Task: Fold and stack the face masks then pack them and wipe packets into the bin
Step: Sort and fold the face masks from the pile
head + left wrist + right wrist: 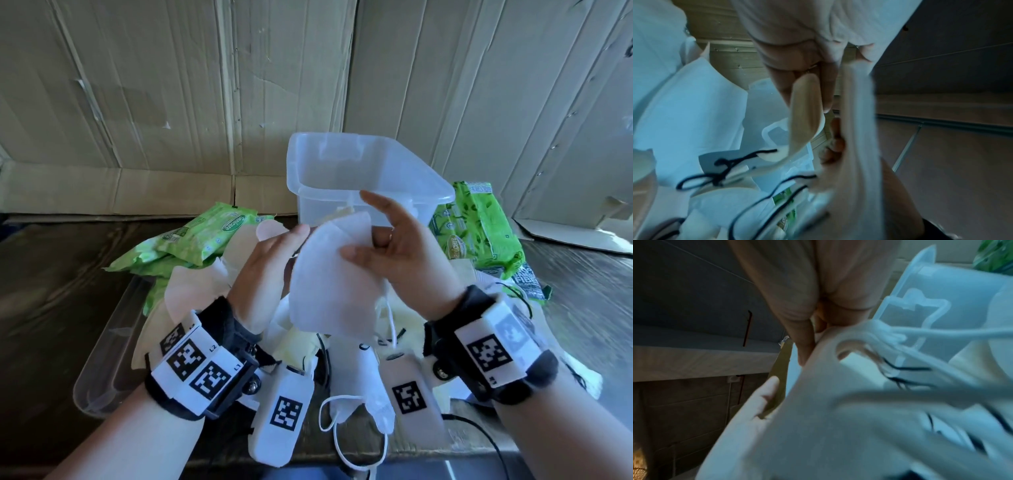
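Observation:
Both my hands hold one white face mask (pixel 329 284) up in the air, just in front of the clear plastic bin (pixel 342 161). My left hand (pixel 284 240) grips its left edge, thumb in front and fingers behind. My right hand (pixel 370 240) pinches the right side with the thumb on the front, index finger pointing up. An ear loop dangles below. In the right wrist view the mask (pixel 828 410) fills the lower frame, blurred. In the left wrist view the mask (pixel 857 113) shows edge-on. Green wipe packets lie left (pixel 205 236) and right (pixel 476 226) of the bin.
Under my hands lies a loose pile of white and cream masks (pixel 191 291). Another white mask with ear loops (pixel 363 411) sits near the table's front edge. A clear lid (pixel 102 359) lies at the left. Cardboard walls (pixel 171 102) stand behind the dark wooden table (pixel 44 291).

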A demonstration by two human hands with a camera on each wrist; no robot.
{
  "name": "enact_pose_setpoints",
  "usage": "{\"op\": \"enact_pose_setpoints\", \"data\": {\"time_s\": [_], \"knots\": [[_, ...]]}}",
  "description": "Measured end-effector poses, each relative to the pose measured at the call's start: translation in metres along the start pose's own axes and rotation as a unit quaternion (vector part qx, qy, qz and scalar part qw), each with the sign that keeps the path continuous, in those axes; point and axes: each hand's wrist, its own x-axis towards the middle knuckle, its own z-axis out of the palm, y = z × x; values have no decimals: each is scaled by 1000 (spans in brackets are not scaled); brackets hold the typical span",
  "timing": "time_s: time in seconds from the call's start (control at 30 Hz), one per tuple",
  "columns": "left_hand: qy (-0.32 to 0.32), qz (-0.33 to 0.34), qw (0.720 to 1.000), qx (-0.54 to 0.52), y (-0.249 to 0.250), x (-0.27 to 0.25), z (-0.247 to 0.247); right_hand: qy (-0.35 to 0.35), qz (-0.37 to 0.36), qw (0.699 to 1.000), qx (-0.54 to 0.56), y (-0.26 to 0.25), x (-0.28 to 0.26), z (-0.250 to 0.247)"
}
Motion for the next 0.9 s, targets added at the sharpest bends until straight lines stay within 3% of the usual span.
{"op": "enact_pose_setpoints", "data": {"time_s": [0.1,0.27,0.33,0.4,0.53,0.63,0.8,0.9], "knots": [[16,43,997,63,-2,-4,4,21,36,999,-4,5,4,4],[23,73,990,120,-4,-3,4,36,25,995,-92,3,3,7],[24,88,989,115,-3,-2,6,39,23,989,-139,3,0,6],[51,103,989,97,-5,-1,6,87,-6,985,-152,5,-1,2],[130,84,988,16,-15,-4,11,165,-32,983,-76,3,-1,-4],[113,37,992,-47,-23,-6,24,156,-35,987,-9,6,-2,2],[128,69,988,44,-22,-5,35,119,-26,993,-12,15,-6,8],[147,73,986,17,-18,-3,29,108,-26,994,6,12,-7,-4]]}}
